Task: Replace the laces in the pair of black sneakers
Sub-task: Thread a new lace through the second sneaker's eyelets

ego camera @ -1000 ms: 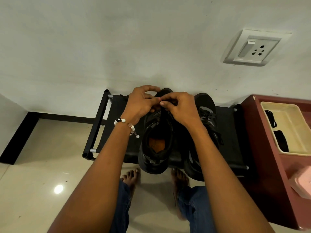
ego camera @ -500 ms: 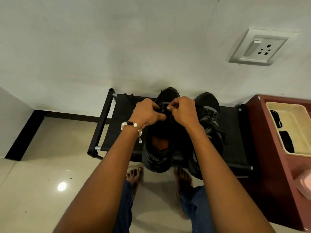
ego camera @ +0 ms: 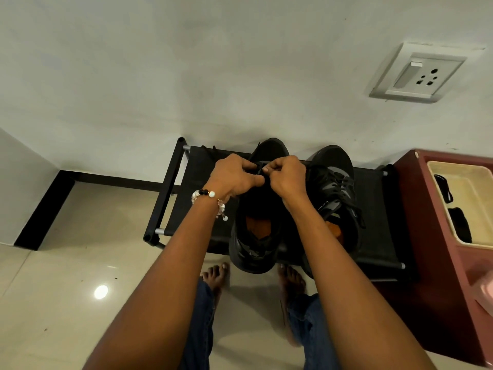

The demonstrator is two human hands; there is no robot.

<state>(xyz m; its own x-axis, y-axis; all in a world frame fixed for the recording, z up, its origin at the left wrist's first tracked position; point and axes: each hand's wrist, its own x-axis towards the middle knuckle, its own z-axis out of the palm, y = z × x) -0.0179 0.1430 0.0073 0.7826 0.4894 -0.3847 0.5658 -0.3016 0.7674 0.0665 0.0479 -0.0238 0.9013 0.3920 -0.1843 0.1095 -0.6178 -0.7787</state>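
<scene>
Slippage is the likeliest fault here: the lace (ego camera: 260,166) is black against a black shoe, and what is pinched is thin and mostly hidden by the knuckles, so an end could be lost from the fingertips or fed through a wrong eyelet without being noticed. A hard pull could also drag the left sneaker (ego camera: 257,228) off the front edge of the rack (ego camera: 197,182), over which its heel already hangs.

The left hand (ego camera: 234,177), with a beaded bracelet (ego camera: 208,194) at the wrist, is curled over the upper part of that sneaker, its fingers closed on something dark at the lacing; whether it is the lace or the tongue cannot be told. Just beside it, almost touching, the right hand (ego camera: 286,177) is seen with fingertips drawn together in a narrow pinch on the same dark strip. Both hands are held above the front half of the left sneaker, whose open mouth and orange insole lie nearer the person.

The right sneaker (ego camera: 336,193) stands just beside the right wrist, untouched, its grey-trimmed laces in place. Further right, a red cabinet (ego camera: 426,263) carries a cream tray (ego camera: 469,198) with dark items that cannot be identified.
</scene>
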